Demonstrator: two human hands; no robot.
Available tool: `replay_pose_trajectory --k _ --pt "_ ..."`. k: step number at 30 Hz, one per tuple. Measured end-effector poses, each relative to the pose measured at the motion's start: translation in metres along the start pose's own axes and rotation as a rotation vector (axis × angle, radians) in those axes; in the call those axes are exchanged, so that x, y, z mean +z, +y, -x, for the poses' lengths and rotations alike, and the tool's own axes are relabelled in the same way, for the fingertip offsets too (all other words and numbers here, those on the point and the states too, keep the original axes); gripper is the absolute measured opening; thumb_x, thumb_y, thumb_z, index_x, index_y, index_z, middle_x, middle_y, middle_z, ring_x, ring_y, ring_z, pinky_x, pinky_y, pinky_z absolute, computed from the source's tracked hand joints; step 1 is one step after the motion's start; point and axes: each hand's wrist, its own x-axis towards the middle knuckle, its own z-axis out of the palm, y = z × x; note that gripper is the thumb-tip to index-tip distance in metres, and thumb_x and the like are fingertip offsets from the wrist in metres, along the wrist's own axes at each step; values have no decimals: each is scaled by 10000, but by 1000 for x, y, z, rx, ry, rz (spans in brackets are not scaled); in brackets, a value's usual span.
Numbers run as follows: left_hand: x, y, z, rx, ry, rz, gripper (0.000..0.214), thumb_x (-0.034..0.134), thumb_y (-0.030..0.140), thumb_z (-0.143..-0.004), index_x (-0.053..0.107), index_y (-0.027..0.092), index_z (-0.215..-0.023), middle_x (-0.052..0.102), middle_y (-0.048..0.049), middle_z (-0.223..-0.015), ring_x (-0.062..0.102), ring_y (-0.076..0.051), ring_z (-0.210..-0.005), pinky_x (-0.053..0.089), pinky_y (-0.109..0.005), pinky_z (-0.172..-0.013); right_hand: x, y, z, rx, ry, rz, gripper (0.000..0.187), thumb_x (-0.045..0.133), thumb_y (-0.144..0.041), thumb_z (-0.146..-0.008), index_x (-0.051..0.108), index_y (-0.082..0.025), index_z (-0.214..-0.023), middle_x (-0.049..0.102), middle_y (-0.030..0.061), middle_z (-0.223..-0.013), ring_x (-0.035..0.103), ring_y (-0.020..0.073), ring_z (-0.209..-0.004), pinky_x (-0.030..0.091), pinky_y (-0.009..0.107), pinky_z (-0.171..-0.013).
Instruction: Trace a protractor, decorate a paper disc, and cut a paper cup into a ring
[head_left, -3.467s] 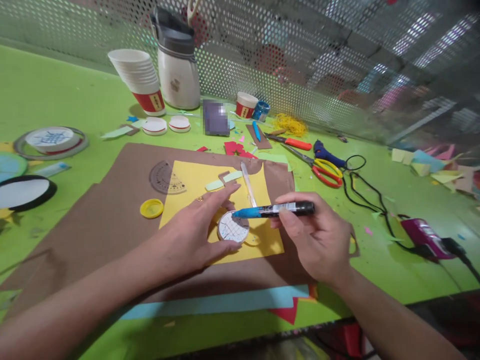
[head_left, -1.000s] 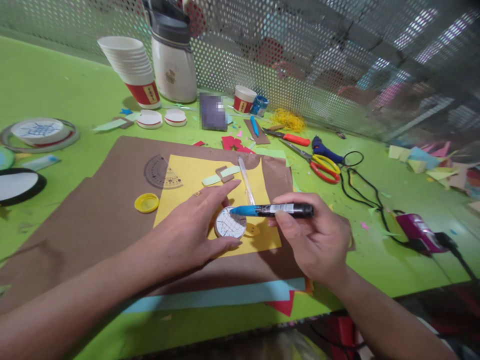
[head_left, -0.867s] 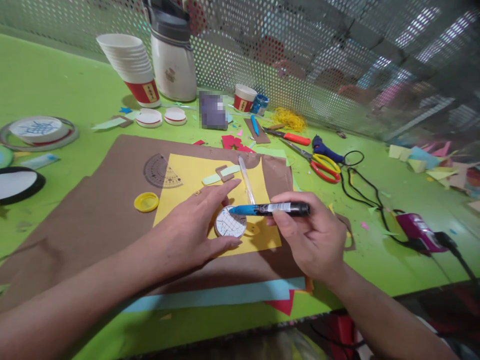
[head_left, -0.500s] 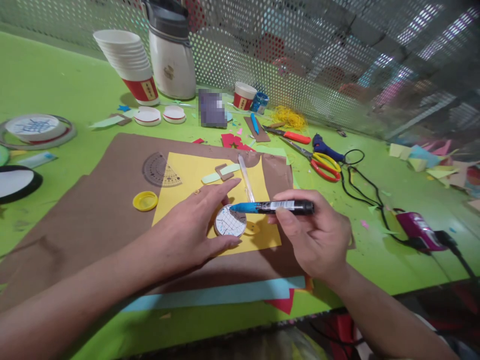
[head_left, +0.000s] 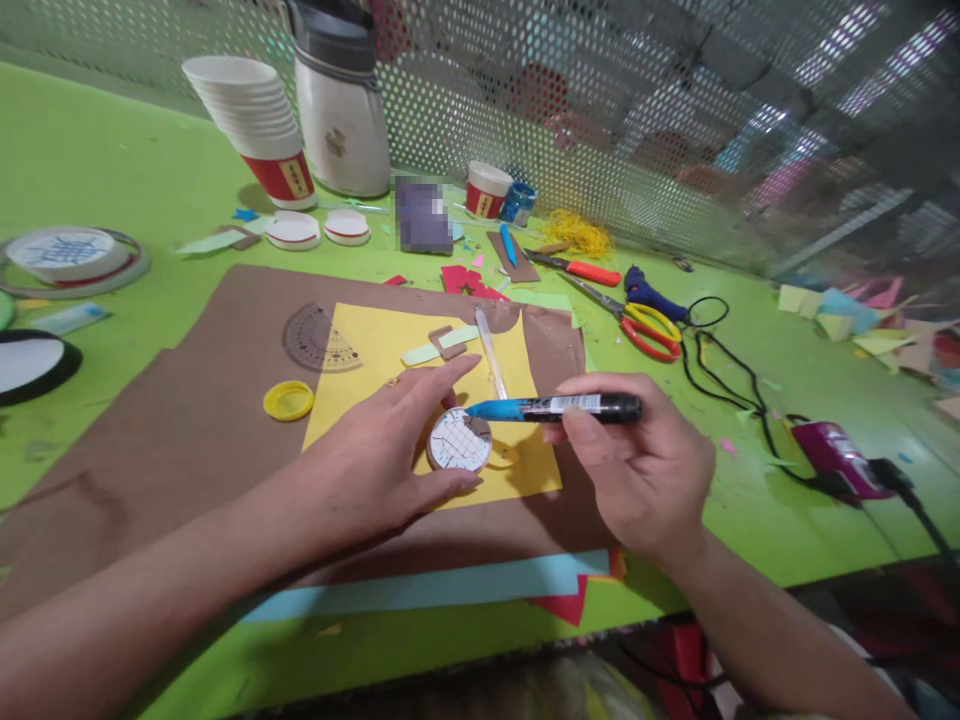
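Observation:
A small white disc (head_left: 459, 441) with a blue grid drawn on it lies on a yellow paper sheet (head_left: 382, 350). My left hand (head_left: 382, 455) rests flat beside it, fingers spread, with forefinger and thumb touching the disc's edges. My right hand (head_left: 645, 465) is closed on a blue-tipped black marker (head_left: 559, 407), held level with its tip just above the disc's upper right edge. A clear pen (head_left: 491, 362) lies on the yellow sheet behind the disc.
Brown paper (head_left: 187, 420) underlies the yellow sheet, with a protractor (head_left: 319, 342) and yellow cap (head_left: 289, 400) on it. Scissors (head_left: 645, 330), a glue gun (head_left: 836, 455) with cord, stacked cups (head_left: 259, 125), a white jug (head_left: 337, 110) and paper scraps lie around. A perforated metal screen (head_left: 600, 100) backs the table.
The marker's tip has drawn back slightly to the right, off the disc. My left hand has stayed on the disc. The view has shifted a little.

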Motion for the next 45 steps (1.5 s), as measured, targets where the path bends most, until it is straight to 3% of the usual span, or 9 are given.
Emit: replay_pose_trajectory --k 13,22,31,45 --pt "-1 1 -1 40 2 -51 878 726 407 -836 237 263 -1551 520 -122 -1461 550 -311 -1280 456 -459 -1063 1 0 2 -24 -19 48 165 706 -187 -886 670 -231 -1041 722 -40 -809 704 109 -640 560 219 -619" --pt "-4 9 1 19 25 -17 869 712 424 -820 271 255 -1549 553 -108 -1389 558 -310 -1238 436 -463 -1070 1 -4 2 -25 -19 60 133 706 -198 -884 677 -210 -1012 716 -41 -767 695 99 -612 553 206 -610" --pt "-5 10 3 42 8 -8 832 624 250 -823 233 291 -1556 552 -82 -1423 557 -286 -1262 429 -438 -1078 2 -2 1 -12 -28 38 151 707 -182 -882 672 -217 -1025 718 -45 -789 703 97 -638 555 200 -619" --pt "-3 7 2 26 15 22 821 639 254 -835 237 277 -1550 544 -90 -1404 586 -261 -1182 446 -431 -1064 3 -2 3 -24 -17 39 162 708 -168 -879 669 -223 -1026 722 -43 -805 713 103 -639 564 207 -623"
